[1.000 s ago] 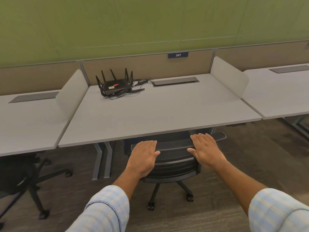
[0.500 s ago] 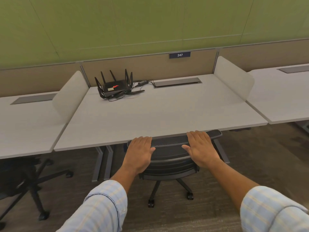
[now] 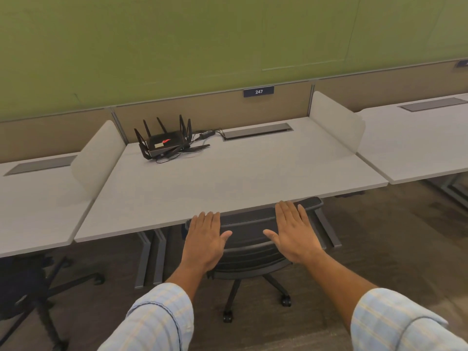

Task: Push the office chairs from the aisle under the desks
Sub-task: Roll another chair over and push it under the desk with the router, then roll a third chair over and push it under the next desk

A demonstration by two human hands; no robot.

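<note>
Even, soft overhead light, faint shadows under the desks, wide-angle bending at edges, slight softness

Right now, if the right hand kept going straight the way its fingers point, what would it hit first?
Probably the front edge of the pale grey desk: the right hand lies flat on the black mesh chair back, fingertips almost at that edge, though depth is unclear.
</note>
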